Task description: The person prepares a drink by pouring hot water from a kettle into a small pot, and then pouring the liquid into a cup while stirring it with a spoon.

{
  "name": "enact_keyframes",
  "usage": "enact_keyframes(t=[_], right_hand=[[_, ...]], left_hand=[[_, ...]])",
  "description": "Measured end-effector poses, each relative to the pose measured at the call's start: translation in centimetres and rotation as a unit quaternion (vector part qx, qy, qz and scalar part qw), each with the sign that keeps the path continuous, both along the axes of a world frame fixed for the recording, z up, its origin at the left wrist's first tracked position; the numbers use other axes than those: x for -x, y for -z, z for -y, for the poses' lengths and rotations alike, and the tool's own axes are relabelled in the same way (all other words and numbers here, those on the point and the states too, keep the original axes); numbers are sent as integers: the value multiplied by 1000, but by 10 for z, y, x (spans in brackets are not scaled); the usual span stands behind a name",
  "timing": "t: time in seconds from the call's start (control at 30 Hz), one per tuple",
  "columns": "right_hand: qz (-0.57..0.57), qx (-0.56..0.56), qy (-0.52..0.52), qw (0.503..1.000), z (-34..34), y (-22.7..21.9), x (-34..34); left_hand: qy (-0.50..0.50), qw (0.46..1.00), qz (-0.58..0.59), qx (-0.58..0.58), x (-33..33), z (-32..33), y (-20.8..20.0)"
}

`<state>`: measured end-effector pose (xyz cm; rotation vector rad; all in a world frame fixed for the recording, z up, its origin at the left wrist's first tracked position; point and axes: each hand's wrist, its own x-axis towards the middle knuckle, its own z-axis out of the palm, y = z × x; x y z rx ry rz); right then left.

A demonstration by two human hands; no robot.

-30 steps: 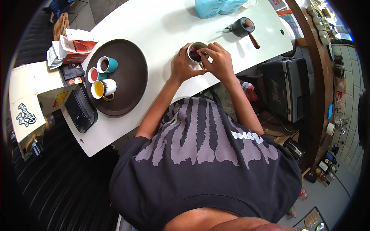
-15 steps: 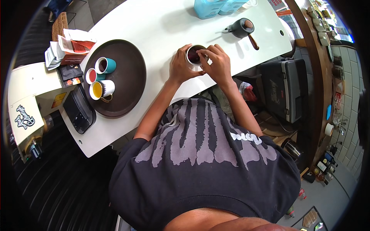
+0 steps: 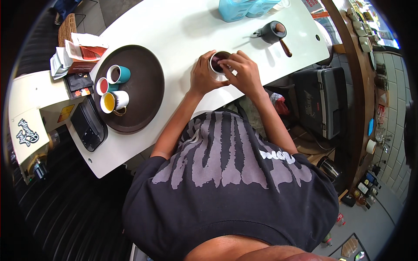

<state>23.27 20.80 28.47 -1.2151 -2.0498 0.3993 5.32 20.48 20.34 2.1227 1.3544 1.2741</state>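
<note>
A white cup (image 3: 212, 68) of dark red-brown liquid stands near the table's front edge. My left hand (image 3: 201, 77) wraps round its left side. Over the cup's opening, the fingers of my right hand (image 3: 244, 73) are pinched together, with the tips above the liquid. Whether anything thin is between them, I cannot make out. On a round dark brown tray (image 3: 146, 91) to the left sit a teal mug (image 3: 124, 74) with dark contents, a teal cup (image 3: 102, 86) with red contents and a white mug (image 3: 122, 99) with yellow contents.
Far right on the white table (image 3: 174, 26) stands a dark pot (image 3: 271, 33) with a wooden handle. Light-blue containers (image 3: 235, 9) are at the back. Paper bags (image 3: 82, 48) and a black flat device (image 3: 89, 124) lie left of the tray. A black case (image 3: 320, 102) stands at the right.
My right fingers have shifted slightly left over the cup's opening. My left hand keeps its place round the cup.
</note>
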Motion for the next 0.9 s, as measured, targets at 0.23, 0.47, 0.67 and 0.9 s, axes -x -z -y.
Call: enact_keyframes(t=[0.23, 0.47, 0.67, 0.9], right_hand=[[0, 43, -53, 998, -1, -5, -6], [37, 88, -72, 993, -10, -18, -16], [38, 113, -96, 988, -13, -22, -20], [22, 118, -84, 989, -11, -19, -22]], left_hand=[[-8, 999, 2, 44, 3, 2, -2], [65, 992, 38, 105, 7, 2, -5], [91, 985, 56, 134, 9, 2, -3], [97, 984, 52, 142, 9, 3, -4]])
